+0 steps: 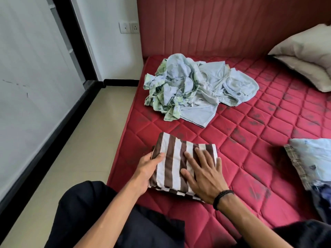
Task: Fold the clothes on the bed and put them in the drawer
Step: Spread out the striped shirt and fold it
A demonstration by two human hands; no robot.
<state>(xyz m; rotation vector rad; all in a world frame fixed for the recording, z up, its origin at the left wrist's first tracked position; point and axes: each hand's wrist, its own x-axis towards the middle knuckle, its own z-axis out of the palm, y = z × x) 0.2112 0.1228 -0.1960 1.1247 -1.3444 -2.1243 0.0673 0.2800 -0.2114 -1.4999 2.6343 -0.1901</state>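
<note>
— Striped garment (177, 163), brown and white, lies folded into a thick rectangle near the left edge of the red quilted mattress (250, 140), right in front of the person.

— What are the hands doing with it?

— The right hand (202, 172) lies flat on top, fingers (200, 154) straight and spread, pressing the fold down. The left hand (148, 169) grips the left side, thumb on top and the other fingers curled under the edge, out of sight.

— So that one looks done?

— Folded, I'd say, and about ready to lift. No drawer shows in this view, so it has to be carried somewhere out of sight.

— What could spoil it?

— It sits close to the mattress edge, with bare floor below. If the left hand pulls outward while the right lets go, the bundle may slide off or open up. Lifting by one side only would probably let the layers sag and unfold, since the cloth looks soft and thick.

— And the rest?

— A crumpled heap of pale blue and green-printed clothes (197, 88) waits farther up the bed, well apart. A folded light-blue piece (309, 154) lies at the right edge, and a cream pillow (304, 51) rests by the headboard. Most of the job remains, I judge.
</note>
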